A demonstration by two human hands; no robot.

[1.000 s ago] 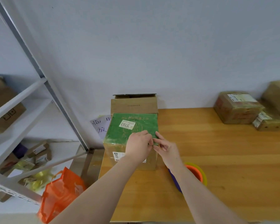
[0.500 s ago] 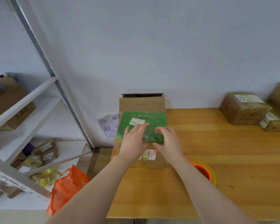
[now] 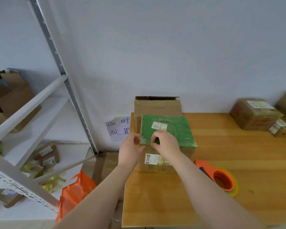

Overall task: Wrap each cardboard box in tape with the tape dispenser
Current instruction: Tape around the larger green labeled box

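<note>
Right grip (image 3: 165, 142) pinched on the near-left edge of the green-topped cardboard box (image 3: 177, 132), left grip (image 3: 130, 148) curled round its corner.

Tabletop (image 3: 229, 151) lies open between box (image 3: 177, 131) and parcels (image 3: 254, 114); tape dispenser (image 3: 221, 177) stands nearer.

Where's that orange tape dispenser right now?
The tape dispenser lies on the wooden table, lower right in the head view, just right of the green-topped box.

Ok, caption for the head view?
Left hand and right hand pinch a corner of the green-topped box; tape dispenser lies alongside.
</note>
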